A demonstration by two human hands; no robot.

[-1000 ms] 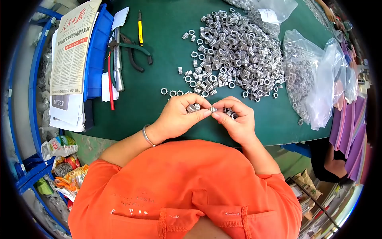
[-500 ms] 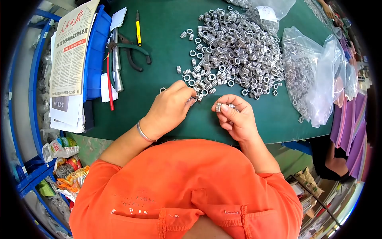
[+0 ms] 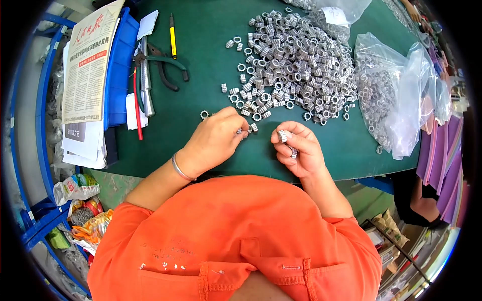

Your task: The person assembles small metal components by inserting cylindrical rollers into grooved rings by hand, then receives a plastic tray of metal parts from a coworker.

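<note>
My right hand [image 3: 304, 150] is closed around small ribbed metal rings. One ring [image 3: 282, 136] is pinched between thumb and forefinger, and a second ring [image 3: 294, 152] rests in the curled fingers. Bent inward over the green table, my left hand [image 3: 213, 138], with a silver bangle at the wrist, has its fingertips together on a small grey metal ring [image 3: 239, 131], mostly hidden. A loose ring [image 3: 254, 127] lies just right of those fingertips, and another ring [image 3: 204, 114] lies behind the hand. Beyond both hands spreads a large pile of rings [image 3: 301, 65].
Clear plastic bags [image 3: 376, 90] of rings lie at the right, with another bag [image 3: 346, 10] at the back. Pliers [image 3: 163, 60], a yellow-black pen [image 3: 173, 37], a red stick [image 3: 138, 108] and a blue tray [image 3: 120, 70] under a newspaper [image 3: 90, 65] occupy the left.
My right fingers have turned the pinched ring, and the second ring now shows more in that hand. The left hand has shifted slightly, uncovering a loose ring near its fingertips.
</note>
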